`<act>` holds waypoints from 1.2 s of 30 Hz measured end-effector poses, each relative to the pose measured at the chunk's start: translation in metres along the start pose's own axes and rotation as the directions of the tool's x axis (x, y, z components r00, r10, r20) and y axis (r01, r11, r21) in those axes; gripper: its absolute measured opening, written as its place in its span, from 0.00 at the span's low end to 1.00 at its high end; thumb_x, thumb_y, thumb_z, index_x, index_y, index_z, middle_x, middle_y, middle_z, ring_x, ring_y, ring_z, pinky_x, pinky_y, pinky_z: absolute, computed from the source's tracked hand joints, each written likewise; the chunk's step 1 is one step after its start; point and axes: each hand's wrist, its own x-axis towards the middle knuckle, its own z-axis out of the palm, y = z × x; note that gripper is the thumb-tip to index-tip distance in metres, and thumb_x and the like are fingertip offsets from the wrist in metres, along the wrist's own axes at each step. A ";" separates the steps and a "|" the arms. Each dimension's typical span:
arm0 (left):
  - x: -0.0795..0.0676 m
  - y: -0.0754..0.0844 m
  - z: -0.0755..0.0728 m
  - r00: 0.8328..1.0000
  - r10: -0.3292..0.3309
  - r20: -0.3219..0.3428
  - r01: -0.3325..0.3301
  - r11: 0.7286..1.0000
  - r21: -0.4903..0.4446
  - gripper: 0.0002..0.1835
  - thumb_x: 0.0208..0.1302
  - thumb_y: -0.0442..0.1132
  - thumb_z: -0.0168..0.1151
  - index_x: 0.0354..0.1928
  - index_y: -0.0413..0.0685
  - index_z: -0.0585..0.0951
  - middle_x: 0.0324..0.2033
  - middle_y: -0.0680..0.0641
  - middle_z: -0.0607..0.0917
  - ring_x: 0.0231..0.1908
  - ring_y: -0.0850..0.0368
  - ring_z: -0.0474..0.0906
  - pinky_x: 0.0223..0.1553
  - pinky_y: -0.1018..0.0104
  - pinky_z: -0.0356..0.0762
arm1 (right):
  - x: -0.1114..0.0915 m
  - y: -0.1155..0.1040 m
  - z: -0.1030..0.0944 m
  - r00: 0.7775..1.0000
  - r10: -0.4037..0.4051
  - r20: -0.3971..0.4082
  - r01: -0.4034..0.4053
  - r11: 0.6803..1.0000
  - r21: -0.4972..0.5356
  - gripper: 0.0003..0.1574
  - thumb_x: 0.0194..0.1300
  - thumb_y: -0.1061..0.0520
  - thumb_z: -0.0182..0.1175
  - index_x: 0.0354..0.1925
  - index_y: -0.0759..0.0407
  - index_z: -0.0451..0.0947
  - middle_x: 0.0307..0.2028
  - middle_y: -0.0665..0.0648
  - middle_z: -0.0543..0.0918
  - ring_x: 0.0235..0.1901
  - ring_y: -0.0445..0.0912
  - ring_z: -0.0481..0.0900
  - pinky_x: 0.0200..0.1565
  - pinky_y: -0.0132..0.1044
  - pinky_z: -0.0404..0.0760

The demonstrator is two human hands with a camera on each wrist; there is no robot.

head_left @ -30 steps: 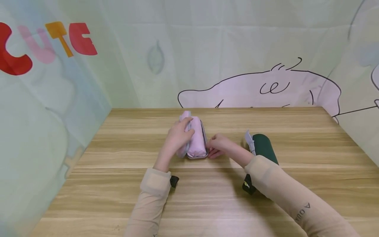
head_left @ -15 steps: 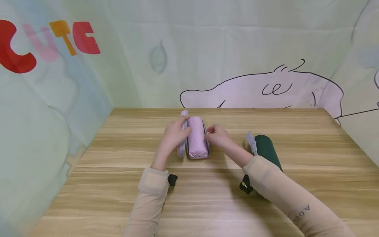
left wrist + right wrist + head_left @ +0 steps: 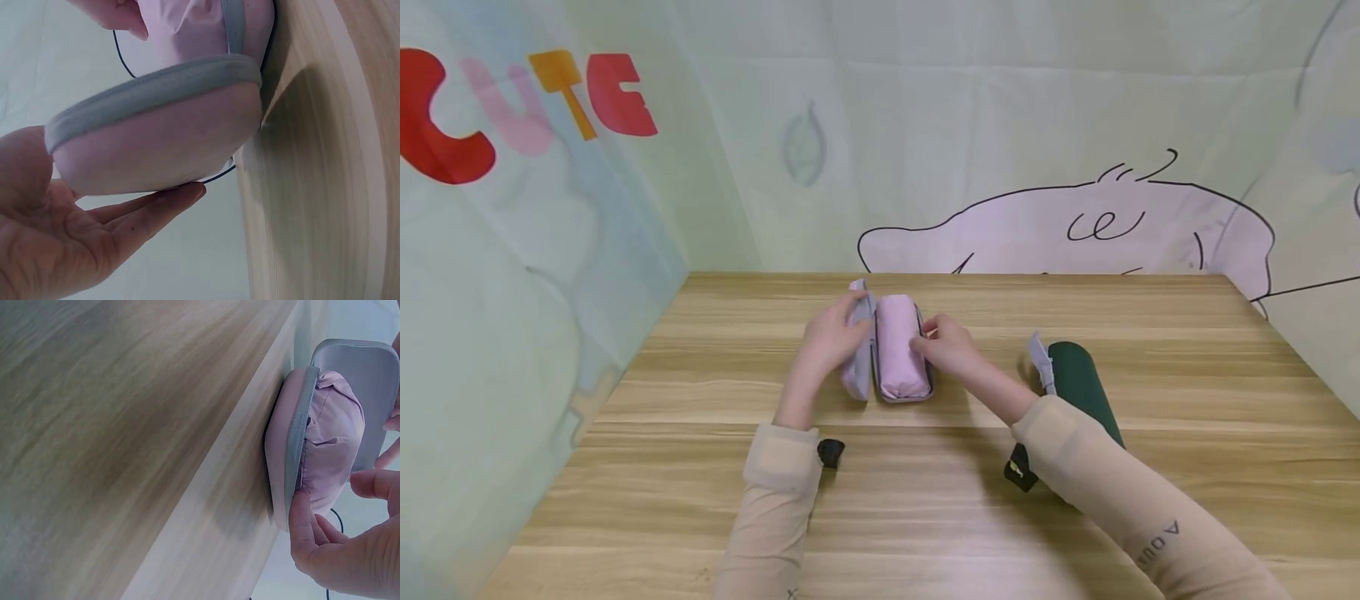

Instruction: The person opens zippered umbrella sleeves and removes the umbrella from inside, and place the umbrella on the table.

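A pink hard-shell zip case [image 3: 907,400] with grey edging stands open on the table. In its base lies a rolled pink cloth bundle [image 3: 337,419], which looks like a folded compact umbrella. On the left, my left hand [image 3: 827,337] holds the raised lid [image 3: 156,140], fingers along its pink outer side. The lid's grey inner face [image 3: 356,369] shows in the right wrist view. My right hand [image 3: 951,343] grips the base's right side, a fingertip right at the zip rim and the thumb over the bundle.
A dark green cylinder [image 3: 1078,375] with a grey flap lies on the right, partly hidden by the right forearm. The wooden table [image 3: 910,517] ends at a printed cloth backdrop [image 3: 737,192]. Black wrist cameras [image 3: 831,452] sit on both wrists.
My left hand has swung the lid further left, away from the bundle, so its grey inside shows. My right hand has moved from the case's near right corner up along its side.
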 end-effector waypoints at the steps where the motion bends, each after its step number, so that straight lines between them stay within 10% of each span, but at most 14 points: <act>1: 0.000 -0.001 -0.001 1.000 -0.001 -0.001 0.001 1.000 -0.005 0.28 0.59 0.42 0.49 0.64 0.55 0.65 0.57 0.40 0.74 0.42 0.44 0.76 0.30 0.62 0.75 | 0.000 0.000 0.000 1.000 0.004 -0.001 -0.004 1.000 -0.002 0.26 0.59 0.52 0.55 0.52 0.66 0.68 0.44 0.64 0.78 0.39 0.49 0.75 0.36 0.33 0.73; 12: 0.000 -0.011 -0.010 0.997 -0.076 0.020 0.077 0.996 -0.039 0.28 0.60 0.39 0.48 0.65 0.54 0.64 0.37 0.40 0.77 0.29 0.53 0.70 0.24 0.69 0.70 | 0.002 0.000 0.004 1.000 -0.025 0.003 0.025 0.997 -0.078 0.31 0.59 0.47 0.56 0.53 0.67 0.67 0.39 0.61 0.78 0.35 0.47 0.74 0.32 0.31 0.71; 25: -0.002 -0.024 -0.016 0.990 -0.111 0.082 0.119 0.988 -0.103 0.31 0.58 0.32 0.44 0.66 0.51 0.61 0.59 0.34 0.71 0.54 0.42 0.73 0.42 0.54 0.77 | 0.009 -0.003 0.012 0.999 -0.042 -0.034 0.032 0.967 -0.252 0.34 0.56 0.34 0.55 0.43 0.62 0.70 0.36 0.59 0.79 0.32 0.48 0.75 0.28 0.33 0.71; 36: -0.004 -0.030 -0.020 0.985 -0.132 0.114 0.141 0.987 -0.079 0.33 0.57 0.28 0.44 0.68 0.47 0.58 0.56 0.34 0.72 0.35 0.51 0.73 0.28 0.70 0.70 | 0.010 -0.011 0.025 0.996 -0.045 -0.078 0.013 0.930 -0.366 0.46 0.50 0.29 0.57 0.48 0.66 0.69 0.33 0.59 0.79 0.28 0.49 0.77 0.23 0.34 0.73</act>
